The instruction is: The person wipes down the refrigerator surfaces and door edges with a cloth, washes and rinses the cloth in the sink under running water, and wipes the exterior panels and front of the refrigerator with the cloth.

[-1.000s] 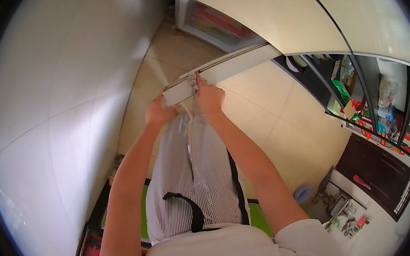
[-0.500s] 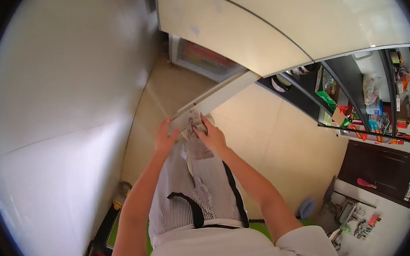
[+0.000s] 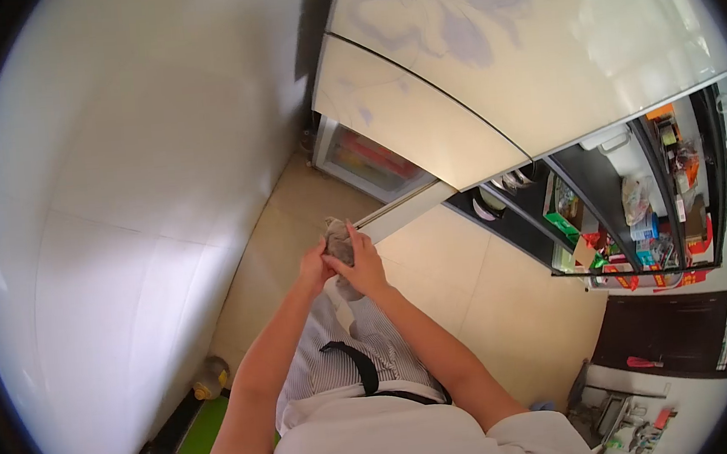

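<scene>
A crumpled grey cloth (image 3: 338, 239) is bunched up between my two hands, in front of my waist. My left hand (image 3: 316, 269) grips it from the left, with its fingers partly hidden behind it. From the other side my right hand (image 3: 365, 267) holds the same cloth, fingers bent around it. Just beyond the hands is the edge of an open lower door (image 3: 409, 210) on a cream fridge (image 3: 423, 111). Behind that door shows a grey-framed compartment (image 3: 367, 160) with something red inside.
A black shelf unit (image 3: 586, 184) with boxes, bags and packets stands to the right of the fridge. A pale wall (image 3: 122, 203) runs along my left. Low at left are a yellowish bottle (image 3: 211, 378) and a green surface (image 3: 202, 433). Tiled floor (image 3: 470, 278) lies ahead.
My left hand, apart from the cloth before, has come in and now grips it too. The cloth, hanging loose earlier, is gathered up. My view has shifted, showing more of the fridge front.
</scene>
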{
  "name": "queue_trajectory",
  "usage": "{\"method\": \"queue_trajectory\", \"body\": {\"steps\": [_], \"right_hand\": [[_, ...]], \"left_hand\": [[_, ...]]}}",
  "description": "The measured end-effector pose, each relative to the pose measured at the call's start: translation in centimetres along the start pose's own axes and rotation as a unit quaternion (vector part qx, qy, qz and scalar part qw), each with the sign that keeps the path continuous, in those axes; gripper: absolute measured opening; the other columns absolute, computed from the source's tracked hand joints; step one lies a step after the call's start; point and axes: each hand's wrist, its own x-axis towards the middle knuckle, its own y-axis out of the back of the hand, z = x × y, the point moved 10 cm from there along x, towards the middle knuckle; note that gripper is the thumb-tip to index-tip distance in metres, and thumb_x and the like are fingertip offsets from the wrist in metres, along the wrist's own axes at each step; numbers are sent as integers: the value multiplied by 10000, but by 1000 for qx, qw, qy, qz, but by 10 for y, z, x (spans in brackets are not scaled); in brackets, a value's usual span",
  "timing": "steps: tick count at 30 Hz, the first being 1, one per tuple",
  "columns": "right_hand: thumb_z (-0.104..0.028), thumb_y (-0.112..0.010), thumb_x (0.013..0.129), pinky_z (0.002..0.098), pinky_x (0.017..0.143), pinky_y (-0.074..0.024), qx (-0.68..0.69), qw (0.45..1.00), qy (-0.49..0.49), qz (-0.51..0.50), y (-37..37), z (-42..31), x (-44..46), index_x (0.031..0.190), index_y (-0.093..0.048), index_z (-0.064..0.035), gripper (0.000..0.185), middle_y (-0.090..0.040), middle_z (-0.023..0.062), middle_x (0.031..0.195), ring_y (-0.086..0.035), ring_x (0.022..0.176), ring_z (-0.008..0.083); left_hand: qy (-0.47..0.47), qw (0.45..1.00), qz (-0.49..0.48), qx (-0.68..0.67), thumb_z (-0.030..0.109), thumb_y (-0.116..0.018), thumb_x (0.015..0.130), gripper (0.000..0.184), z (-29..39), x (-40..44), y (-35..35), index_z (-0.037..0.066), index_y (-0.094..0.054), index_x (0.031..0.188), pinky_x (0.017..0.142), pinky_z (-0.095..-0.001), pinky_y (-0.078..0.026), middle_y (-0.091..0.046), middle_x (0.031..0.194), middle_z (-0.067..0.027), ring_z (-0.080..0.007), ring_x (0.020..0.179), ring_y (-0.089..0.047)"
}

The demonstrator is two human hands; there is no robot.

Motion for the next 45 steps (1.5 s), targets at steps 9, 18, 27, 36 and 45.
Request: {"method": "queue_trajectory", "body": {"steps": [9,18,27,36,45], "right_hand": [[-361,-480,904,460,691,-480,-196,968,-34,-155,-40,61,15,1293,-475,-222,412,-574,200,871,-598,781,381],[-402,-448,908,483,704,-491,-291,938,-169,-88,-8,146,74,1295,-430,-176,449,-541,206,1077,-600,861,396],[-394,-550,850,467,695,-512,-303,942,-96,-111,-74,113,62,1220,-426,-48,521,-492,219,1129,-605,851,393],[-294,-558,825,455,685,-520,-337,910,21,-239,-117,101,43,1106,-483,-45,383,-533,199,1056,-605,870,349],[-323,-530,849,465,686,-508,-318,936,-27,-150,-74,135,36,1229,-443,-19,495,-536,220,1107,-609,828,363]], "left_hand": [[16,976,85,199,353,-514,907,417,0,14,61,75,-526,1218,852,-356,-464,-575,1141,-92,-215,1016,-567],[-134,653,146,731,318,-782,644,762,28,29,58,130,-455,1306,956,-396,-419,-484,1293,-119,-298,1173,-489],[-38,726,130,675,309,-780,639,834,5,37,77,133,-400,1361,978,-369,-404,-404,1395,-112,-277,1221,-456],[15,709,118,695,387,-776,660,904,-2,37,83,172,-320,1411,933,-370,-433,-516,1288,-129,-288,1171,-510],[-9,809,176,561,361,-793,651,959,-36,31,105,157,-273,1431,853,-395,-464,-631,1103,-146,-300,1009,-611]]}}
